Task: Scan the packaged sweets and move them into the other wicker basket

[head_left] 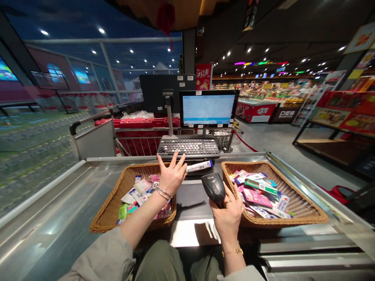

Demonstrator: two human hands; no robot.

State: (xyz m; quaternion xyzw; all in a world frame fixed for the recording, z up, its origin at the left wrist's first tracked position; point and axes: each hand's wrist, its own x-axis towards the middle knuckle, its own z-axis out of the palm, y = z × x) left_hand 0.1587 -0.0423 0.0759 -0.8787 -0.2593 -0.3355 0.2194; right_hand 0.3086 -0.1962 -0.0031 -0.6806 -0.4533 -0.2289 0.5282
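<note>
My left hand hangs open with its fingers apart, above the left wicker basket and just beside a white and blue tube-shaped carton. The carton lies on the dark counter below the keyboard. My right hand is shut on a black handheld barcode scanner, which points up and away from me. The right wicker basket stands close to that hand. Both baskets hold several small flat packets, such as a pink packet on the right.
A black keyboard and a lit monitor stand ahead on a post. A stainless steel checkout counter surrounds the baskets. Behind the monitor are a metal shopping cart and red crates. Store shelves and freezers lie far right.
</note>
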